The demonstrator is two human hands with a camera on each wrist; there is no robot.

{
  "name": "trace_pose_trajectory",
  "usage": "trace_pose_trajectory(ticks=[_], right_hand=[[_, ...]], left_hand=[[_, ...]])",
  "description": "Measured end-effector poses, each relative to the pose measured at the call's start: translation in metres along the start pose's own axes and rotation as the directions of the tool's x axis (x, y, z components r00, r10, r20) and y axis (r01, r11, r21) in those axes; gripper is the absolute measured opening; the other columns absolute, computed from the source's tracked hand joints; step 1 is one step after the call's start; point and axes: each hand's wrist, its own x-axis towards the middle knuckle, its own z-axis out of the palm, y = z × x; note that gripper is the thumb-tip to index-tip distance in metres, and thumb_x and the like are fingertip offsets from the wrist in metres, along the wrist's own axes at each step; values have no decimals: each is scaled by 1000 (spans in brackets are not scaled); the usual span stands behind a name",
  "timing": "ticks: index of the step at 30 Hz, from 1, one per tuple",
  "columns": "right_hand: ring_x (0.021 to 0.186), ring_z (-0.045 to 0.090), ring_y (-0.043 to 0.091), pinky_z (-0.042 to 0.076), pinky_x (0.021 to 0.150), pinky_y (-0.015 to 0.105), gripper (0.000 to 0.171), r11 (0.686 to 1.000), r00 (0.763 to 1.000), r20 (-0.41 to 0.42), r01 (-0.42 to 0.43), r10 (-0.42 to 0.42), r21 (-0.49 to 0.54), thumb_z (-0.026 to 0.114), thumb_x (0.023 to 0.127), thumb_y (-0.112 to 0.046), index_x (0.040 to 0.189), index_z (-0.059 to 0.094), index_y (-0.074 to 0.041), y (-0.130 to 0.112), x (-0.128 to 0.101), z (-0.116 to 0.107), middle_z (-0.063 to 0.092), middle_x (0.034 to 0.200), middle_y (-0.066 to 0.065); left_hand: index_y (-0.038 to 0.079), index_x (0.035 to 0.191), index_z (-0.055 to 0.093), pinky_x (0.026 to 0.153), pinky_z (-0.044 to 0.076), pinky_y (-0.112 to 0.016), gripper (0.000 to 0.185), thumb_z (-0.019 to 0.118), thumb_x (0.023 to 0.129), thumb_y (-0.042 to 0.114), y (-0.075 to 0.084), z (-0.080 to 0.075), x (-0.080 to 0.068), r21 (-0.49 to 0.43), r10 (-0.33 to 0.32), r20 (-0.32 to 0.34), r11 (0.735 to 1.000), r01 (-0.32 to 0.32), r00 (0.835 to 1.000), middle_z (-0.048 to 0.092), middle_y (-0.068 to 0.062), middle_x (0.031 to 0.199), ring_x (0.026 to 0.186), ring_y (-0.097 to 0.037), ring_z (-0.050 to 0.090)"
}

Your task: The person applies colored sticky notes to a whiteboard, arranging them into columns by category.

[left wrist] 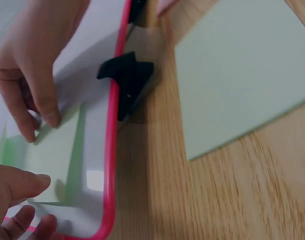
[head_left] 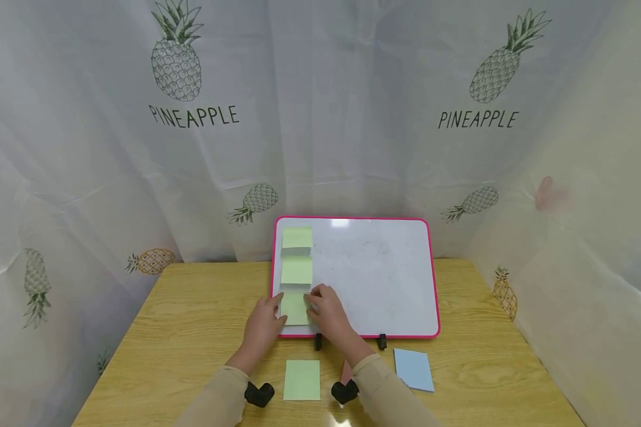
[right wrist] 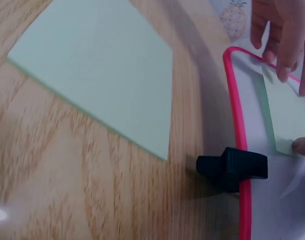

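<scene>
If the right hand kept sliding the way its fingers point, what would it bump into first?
Probably the left hand. The right hand presses the lowest green note on the whiteboard with fingers aimed leftward across it, and the left hand's fingers sit at the note's far edge. Depth is hard to judge.

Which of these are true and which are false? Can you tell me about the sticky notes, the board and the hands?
1. Three green notes sit in a column on the whiteboard. True.
2. Both hands touch the lowest green note. True: the left hand and the right hand press on it.
3. The board has a blue frame. False: it is pink.
4. A blue pad lies on the table, to the right. True.
5. The green pad lies on the board. False: it lies on the table, in front of the board.
</scene>
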Motion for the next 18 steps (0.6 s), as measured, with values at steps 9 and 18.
trace_pose_trajectory(ticks=[9, 18], right_hand=[[104, 55, 24, 47, 88, 37, 29, 969, 977, -10, 211, -214, -125, 82, 77, -9, 105, 74, -10, 9, -1, 4, 60, 113, 7], [120, 51, 22, 40, 101, 39, 32, 932, 959, 57, 282, -277, -228, 81, 80, -21, 112, 73, -16, 14, -5, 0, 60, 126, 2]], left_hand=[[-1, 129, 60, 81, 52, -42, 57, 81, 77, 9, -6, 8, 0, 262, 211, -19, 944, -199, 977, 56, -13, 118, 100, -31, 58], [9, 129, 62, 78, 53, -42, 54, 79, 80, 22, -14, 10, -2, 448, 357, 41, 828, -337, 933, 52, -7, 138, 107, -32, 54]])
